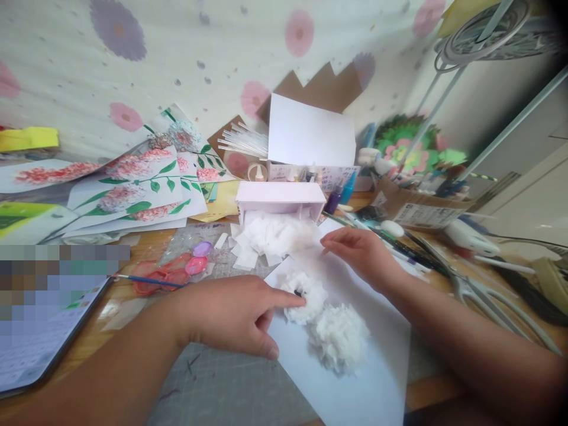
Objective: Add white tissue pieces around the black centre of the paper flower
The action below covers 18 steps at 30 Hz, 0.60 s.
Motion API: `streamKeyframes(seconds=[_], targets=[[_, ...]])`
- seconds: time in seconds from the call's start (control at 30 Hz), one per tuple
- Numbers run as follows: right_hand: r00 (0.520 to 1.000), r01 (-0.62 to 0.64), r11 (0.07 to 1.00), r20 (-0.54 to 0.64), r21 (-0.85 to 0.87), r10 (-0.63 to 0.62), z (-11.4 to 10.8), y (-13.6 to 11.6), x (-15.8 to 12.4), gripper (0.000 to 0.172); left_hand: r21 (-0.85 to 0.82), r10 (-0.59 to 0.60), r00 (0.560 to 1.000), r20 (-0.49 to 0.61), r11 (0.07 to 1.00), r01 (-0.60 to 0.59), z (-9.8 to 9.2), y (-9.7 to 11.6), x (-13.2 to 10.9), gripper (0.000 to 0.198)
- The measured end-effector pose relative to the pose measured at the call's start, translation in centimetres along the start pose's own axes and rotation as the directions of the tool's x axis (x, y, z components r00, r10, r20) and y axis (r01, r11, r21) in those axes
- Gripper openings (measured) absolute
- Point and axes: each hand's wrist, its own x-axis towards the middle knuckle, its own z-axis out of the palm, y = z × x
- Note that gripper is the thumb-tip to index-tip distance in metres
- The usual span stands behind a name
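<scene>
Two ruffled white tissue-paper flower heads lie on a sheet of white paper [381,378]. My left hand [231,310] reaches in with its index finger stretched onto the smaller, ring-like flower [316,305], close to a dark spot at its centre. The thumb stands apart and the other fingers are curled under, with nothing visible in them. Just below sits the fuller, rounder flower [339,338]. Above the sheet, my right hand [359,254] is closed in a pinch beside a heap of white tissue squares [266,239]; what its fingertips hold is too small to make out.
Behind the heap stands an open white box [281,194]. A paintbrush [151,281] and pink and purple paint palettes [197,265] lie left, near a tablet [44,331]. Scissors [479,290] and pens are at right. Flower pictures [146,183] lean at the back left.
</scene>
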Motion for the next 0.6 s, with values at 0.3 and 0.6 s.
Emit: streamKeyframes(seconds=[0.3, 0.6], targets=[[0.945, 0.234, 0.963, 0.202, 0.134, -0.257, 2.8, -2.9, 0.7, 0.013, -0.017, -0.029, 1.0, 0.012, 0.999, 0.029, -0.1, 0.6, -0.1, 0.067], [0.81, 0.491, 0.871, 0.387, -0.035, -0.441, 6.1, -3.9, 2.3, 0.008, 0.014, 0.014, 0.999, -0.039, 1.0, -0.013, 0.0, 0.5, -0.3, 0.065]])
